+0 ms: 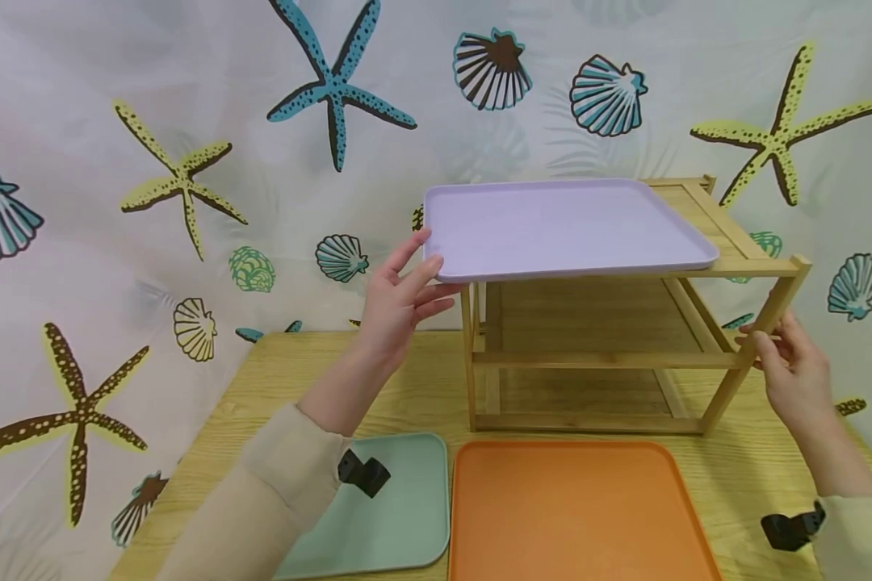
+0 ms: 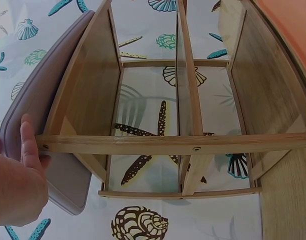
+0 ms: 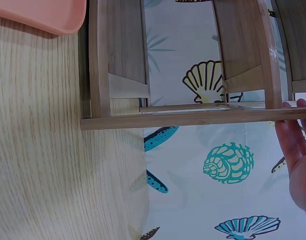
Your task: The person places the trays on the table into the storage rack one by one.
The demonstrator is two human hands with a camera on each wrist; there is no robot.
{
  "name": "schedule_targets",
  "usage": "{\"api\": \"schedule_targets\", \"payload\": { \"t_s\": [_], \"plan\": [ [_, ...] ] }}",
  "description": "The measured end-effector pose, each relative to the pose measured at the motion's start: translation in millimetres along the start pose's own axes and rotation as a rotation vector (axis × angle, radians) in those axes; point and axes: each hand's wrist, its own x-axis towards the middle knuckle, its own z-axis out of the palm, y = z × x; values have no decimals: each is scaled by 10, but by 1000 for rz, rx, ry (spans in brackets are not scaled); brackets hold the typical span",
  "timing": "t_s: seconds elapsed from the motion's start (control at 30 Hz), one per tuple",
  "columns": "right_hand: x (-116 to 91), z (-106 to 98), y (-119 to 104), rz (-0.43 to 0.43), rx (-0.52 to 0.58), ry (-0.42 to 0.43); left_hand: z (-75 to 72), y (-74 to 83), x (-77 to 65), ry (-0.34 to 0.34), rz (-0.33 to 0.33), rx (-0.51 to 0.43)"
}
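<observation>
A lilac tray (image 1: 552,226) lies on top of a light wooden shelf rack (image 1: 603,359), jutting past its left side. My left hand (image 1: 403,303) grips the tray's near left corner, with fingers on the rim and others below it. In the left wrist view, the left hand (image 2: 18,180) is beside the tray's underside (image 2: 68,182) and the rack's end post (image 2: 143,145). My right hand (image 1: 795,367) holds the rack's front right post, its fingertips reaching behind the wood. The right wrist view has the right hand (image 3: 298,155) at the post's upper part.
In front of the rack, an orange tray (image 1: 567,508) lies on the wooden table (image 1: 378,379). To its left is a mint green tray (image 1: 400,500), partly behind my left sleeve. A curtain (image 1: 189,81) with starfish and shells hangs behind and at both sides.
</observation>
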Motion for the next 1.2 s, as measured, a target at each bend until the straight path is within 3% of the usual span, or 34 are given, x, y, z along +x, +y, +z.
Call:
{"api": "schedule_targets", "payload": {
  "t_s": [0.23,0.37,0.53,0.63,0.8,0.97,1.2],
  "plan": [
    [6,9,-2,16,-4,-16,44,-40,98,-38,42,172],
    [4,12,-15,20,-15,-15,39,-38,124,-32,78,323],
    [-5,25,-14,22,-30,-13,-3,-18,76,32,224,638],
    [-8,25,-13,26,-29,-15,1,2,27,27,336,774],
    [-1,26,-8,30,-37,-10,74,3,-10,-48,446,804],
    [7,26,-9,19,-30,-5,138,-25,19,-26,455,770],
    [2,20,-6,17,-46,13,150,-120,115,0,476,642]
  ]
}}
